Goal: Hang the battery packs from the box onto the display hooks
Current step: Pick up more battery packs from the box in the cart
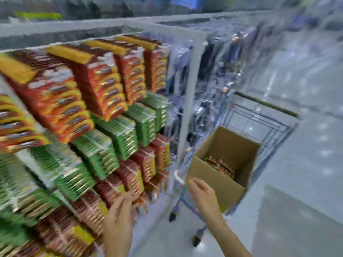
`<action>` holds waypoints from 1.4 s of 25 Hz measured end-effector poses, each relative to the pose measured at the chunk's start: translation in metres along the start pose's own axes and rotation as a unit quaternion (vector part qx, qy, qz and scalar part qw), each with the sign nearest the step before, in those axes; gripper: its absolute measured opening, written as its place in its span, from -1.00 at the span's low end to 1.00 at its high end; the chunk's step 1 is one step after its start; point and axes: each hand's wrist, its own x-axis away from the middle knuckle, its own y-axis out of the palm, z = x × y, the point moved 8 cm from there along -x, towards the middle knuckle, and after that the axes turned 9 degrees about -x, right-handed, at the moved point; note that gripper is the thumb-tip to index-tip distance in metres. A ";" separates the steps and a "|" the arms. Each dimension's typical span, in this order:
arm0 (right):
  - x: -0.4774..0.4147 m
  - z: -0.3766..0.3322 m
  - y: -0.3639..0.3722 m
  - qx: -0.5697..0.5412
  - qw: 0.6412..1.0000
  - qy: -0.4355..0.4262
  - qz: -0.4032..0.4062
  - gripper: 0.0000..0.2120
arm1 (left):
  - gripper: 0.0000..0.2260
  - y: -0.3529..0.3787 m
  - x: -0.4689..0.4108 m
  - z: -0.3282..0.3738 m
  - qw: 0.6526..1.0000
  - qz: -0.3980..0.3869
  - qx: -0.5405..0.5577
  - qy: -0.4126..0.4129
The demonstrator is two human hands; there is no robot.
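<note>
Counting two hands nearest, low in the head view. Finding the left hand (120, 217) up against the lowest tier of the display (78, 27), fingertips (132, 196) touching the dark red packs (130, 175) there. Too blurred for calling it a pinch or a mere touch, so not telling. Catching the right hand (203, 196) hovering just beside the near wall of the box, fingers loosely curled, gripping nothing.

Counting one cardboard box (219, 182), open-topped, sitting in one blue wire cart (259, 119), with two cart wheels (172, 217) showing underneath. Peering inside the box: battery packs (220, 166) lying stacked at the bottom, red and orange with pale flecks, not countable through the blur.

Counting three colour tiers on the display: red-and-yellow packs (100, 84) hanging on top, green packs (122, 134) hanging in the middle, the dark red packs hanging lowest. Making out five bundles across the top tier, not managing a firm count lower down. Noting thick bundles everywhere, pressed face to back and leaning outward. Seeing one white upright post (191, 93) standing between this display and a neighbouring bay of dark clear-wrapped goods (213, 71).
</note>
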 end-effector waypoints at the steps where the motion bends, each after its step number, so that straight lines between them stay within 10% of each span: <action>1: -0.004 0.005 -0.031 -0.001 0.999 0.011 0.032 -0.87 | -0.83 0.025 -0.001 -0.002 1.000 -0.022 -0.010 -0.003; 14: -0.069 0.033 -0.288 -0.041 0.980 0.084 0.175 -0.88 | -0.82 0.287 0.021 -0.012 0.975 -0.149 -0.163 -0.017; 35: -0.290 0.065 -0.328 -0.050 0.954 0.206 0.210 -0.85 | -0.90 0.496 -0.151 -0.119 0.904 -0.232 -0.301 -0.195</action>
